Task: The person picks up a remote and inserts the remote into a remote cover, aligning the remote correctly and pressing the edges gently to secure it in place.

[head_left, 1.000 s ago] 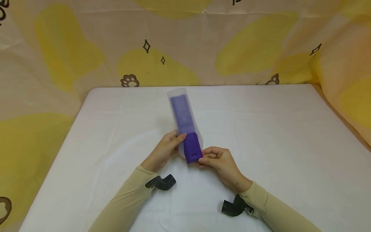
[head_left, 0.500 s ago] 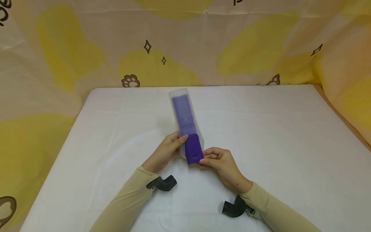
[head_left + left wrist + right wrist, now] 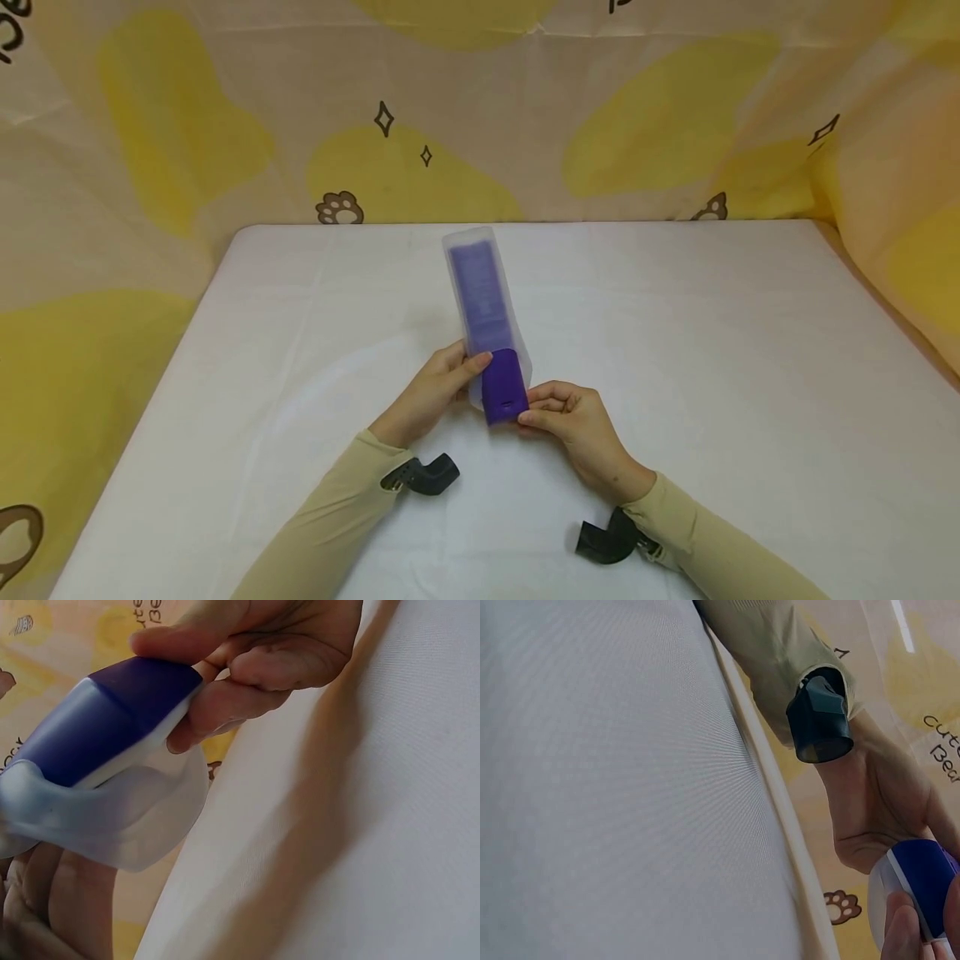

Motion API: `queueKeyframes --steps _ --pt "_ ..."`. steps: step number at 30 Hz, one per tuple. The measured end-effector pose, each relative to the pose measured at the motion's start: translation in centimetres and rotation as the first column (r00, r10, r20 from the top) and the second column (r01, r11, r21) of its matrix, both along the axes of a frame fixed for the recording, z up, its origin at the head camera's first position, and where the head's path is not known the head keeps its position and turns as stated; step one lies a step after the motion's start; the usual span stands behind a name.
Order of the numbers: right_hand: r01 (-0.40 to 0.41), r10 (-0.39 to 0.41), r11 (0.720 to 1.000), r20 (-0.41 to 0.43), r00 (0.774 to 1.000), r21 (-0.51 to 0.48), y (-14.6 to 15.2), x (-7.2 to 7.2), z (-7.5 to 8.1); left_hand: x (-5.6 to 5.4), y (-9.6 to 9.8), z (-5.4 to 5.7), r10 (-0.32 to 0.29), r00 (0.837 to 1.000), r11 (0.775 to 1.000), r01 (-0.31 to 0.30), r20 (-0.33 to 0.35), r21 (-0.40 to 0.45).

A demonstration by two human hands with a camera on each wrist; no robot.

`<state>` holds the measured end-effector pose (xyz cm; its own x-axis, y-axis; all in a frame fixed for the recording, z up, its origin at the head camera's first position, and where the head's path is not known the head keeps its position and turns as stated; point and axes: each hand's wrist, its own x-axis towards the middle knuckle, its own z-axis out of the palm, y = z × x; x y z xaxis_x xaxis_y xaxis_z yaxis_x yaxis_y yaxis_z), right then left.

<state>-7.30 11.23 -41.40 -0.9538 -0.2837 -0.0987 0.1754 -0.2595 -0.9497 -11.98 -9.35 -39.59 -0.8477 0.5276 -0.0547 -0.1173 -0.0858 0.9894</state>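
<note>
The left hand (image 3: 431,396) is gripping a translucent sleeve (image 3: 482,292) at its lower left side, the thumb tip reaching the edge of a purple object (image 3: 505,387). The right hand (image 3: 576,427) is pinching that object's near right corner. The object is sitting partly inside the sleeve, near end protruding; both are being held above the white table (image 3: 720,358).

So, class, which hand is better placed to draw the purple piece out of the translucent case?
Probably the right hand: it pinches the purple piece at its exposed end, while the left hand holds the translucent case farther up.
</note>
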Motion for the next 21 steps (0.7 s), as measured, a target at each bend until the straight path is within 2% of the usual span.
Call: queueKeyframes --steps 21 --pt "0.0 0.0 1.0 -0.015 1.0 -0.001 0.07 -0.05 -0.03 0.16 0.2 -0.03 -0.012 1.0 0.999 0.011 -0.019 -0.046"
